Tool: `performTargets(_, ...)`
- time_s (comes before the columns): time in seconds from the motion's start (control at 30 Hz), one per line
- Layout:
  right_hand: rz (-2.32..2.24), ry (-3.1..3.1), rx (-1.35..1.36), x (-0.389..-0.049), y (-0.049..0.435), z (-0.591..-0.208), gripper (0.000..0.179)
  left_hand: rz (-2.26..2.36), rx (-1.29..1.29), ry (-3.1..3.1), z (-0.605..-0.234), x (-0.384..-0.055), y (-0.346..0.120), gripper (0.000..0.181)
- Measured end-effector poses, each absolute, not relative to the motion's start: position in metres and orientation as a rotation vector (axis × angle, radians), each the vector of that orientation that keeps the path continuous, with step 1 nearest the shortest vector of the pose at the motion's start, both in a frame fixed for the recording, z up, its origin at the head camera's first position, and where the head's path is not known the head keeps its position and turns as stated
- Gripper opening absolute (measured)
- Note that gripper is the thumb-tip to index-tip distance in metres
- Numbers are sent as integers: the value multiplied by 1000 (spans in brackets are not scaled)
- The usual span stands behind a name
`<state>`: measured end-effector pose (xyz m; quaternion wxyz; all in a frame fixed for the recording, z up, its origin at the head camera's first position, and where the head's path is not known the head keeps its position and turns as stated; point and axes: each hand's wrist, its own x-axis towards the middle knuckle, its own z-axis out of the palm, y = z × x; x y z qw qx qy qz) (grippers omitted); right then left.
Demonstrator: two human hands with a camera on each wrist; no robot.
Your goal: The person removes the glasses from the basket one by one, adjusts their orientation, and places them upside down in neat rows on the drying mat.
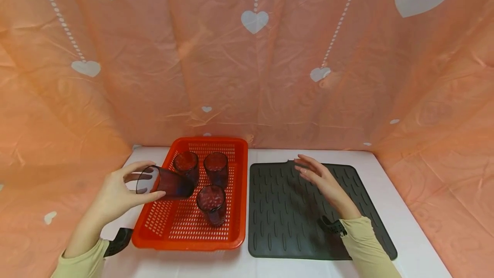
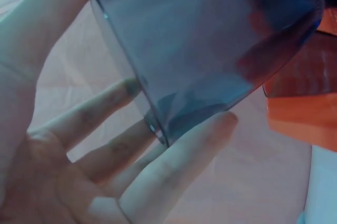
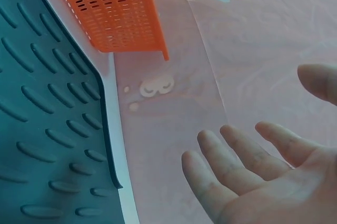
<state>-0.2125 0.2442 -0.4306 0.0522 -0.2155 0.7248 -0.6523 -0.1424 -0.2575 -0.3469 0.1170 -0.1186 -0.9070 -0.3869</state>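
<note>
My left hand (image 1: 117, 192) grips a dark tinted drinking glass (image 1: 173, 185) near its rim, thumb on one side and fingers on the other. The glass lies tilted on its side in the air over the left part of a red plastic basket (image 1: 189, 244). In the left wrist view the glass (image 2: 210, 40) is see-through, its rim toward the palm. Three more glasses stand in the basket: one at the back left (image 1: 186, 162), one at the back right (image 1: 217, 164), one nearer the front (image 1: 211, 200). My right hand (image 1: 322, 181), holding nothing, hovers above a black ridged mat (image 1: 285, 222).
Basket and mat lie side by side on a white table (image 1: 247, 265), with a narrow strip of table between them. An orange curtain (image 1: 254, 76) with white hearts hangs behind and at both sides. A black strap (image 1: 332, 226) is on the right wrist.
</note>
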Motion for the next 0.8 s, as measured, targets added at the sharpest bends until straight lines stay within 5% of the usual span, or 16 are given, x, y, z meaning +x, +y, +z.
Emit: performTargets(0.8, -2065, 2093, -606, -212, 243, -427, 52, -1941, -112, -2065, -350, -139, -186, 61)
